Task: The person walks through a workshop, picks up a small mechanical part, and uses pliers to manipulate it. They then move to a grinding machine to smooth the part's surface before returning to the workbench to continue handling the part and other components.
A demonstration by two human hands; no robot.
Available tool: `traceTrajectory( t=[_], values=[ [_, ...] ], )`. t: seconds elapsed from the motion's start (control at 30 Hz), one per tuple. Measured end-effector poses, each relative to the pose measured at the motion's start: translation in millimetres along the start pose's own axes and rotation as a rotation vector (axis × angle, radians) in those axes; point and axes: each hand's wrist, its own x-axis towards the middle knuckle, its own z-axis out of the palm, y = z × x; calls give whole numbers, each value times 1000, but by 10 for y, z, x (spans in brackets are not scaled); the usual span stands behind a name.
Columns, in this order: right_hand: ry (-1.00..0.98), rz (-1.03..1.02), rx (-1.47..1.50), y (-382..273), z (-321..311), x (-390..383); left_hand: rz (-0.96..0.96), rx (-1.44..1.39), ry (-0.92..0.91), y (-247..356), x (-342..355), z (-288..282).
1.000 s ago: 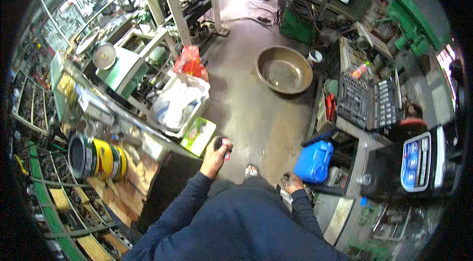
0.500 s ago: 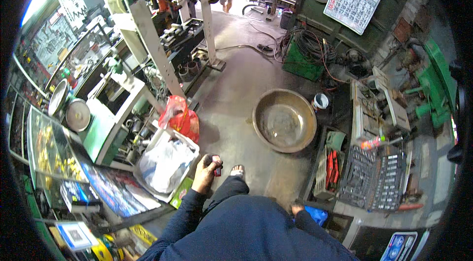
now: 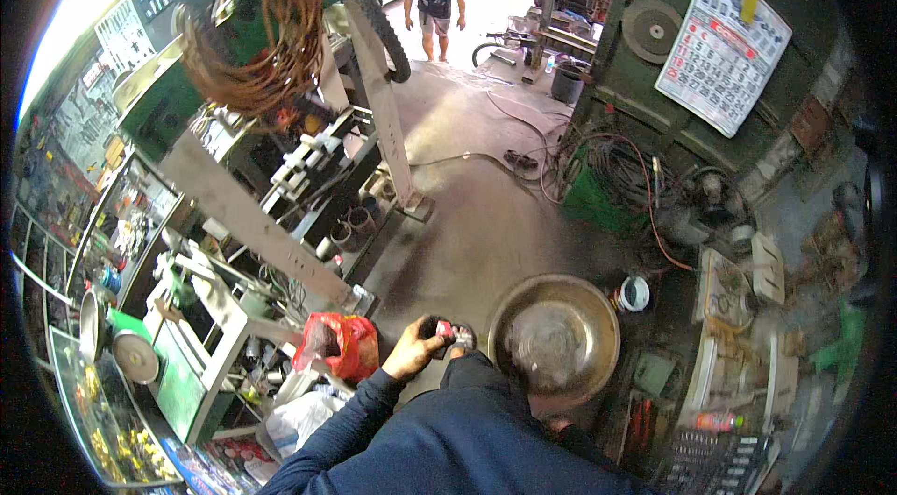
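Note:
My left hand (image 3: 411, 351) is closed round a small red-and-dark object (image 3: 444, 332), held in front of me over the floor. Its exact kind cannot be made out. Just beyond it is my sandalled foot (image 3: 462, 342). Low beside my body, only a bit of my right hand (image 3: 559, 424) shows. Its fingers are hidden. A wide, round metal basin (image 3: 509, 308) stands on the floor ahead to the right, apart from both hands. To the left of my left hand sits a red plastic bag (image 3: 353, 346).
A heavy steel frame (image 3: 252, 215) with coiled brown hose (image 3: 252, 37) rises at the left. A white bucket (image 3: 633, 293) stands beside the basin. Cables cross the floor near a green machine (image 3: 593, 191). A socket set (image 3: 715, 467) lies at lower right. Another person (image 3: 434, 0) faces this way at the far opening.
My view has tilted up and moved forward. My left hand, still holding the red object, appears further right, nearer the basin. The far person appears larger and nearer.

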Motion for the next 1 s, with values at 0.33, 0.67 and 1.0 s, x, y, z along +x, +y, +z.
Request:
traceTrajectory(
  t=[0.33,0.67,1.0],
  values=[
    [508,-149,315,-1463,-4295,1871,69,60,120,1522,2250,-678],
    [502,-313,285,-1000,-5873,3579,137,252,14,2081,4808,-741],
    [38,22,-136,223,-7992,4217,-19,-8,333,3198,6841,-1201]
  ],
)
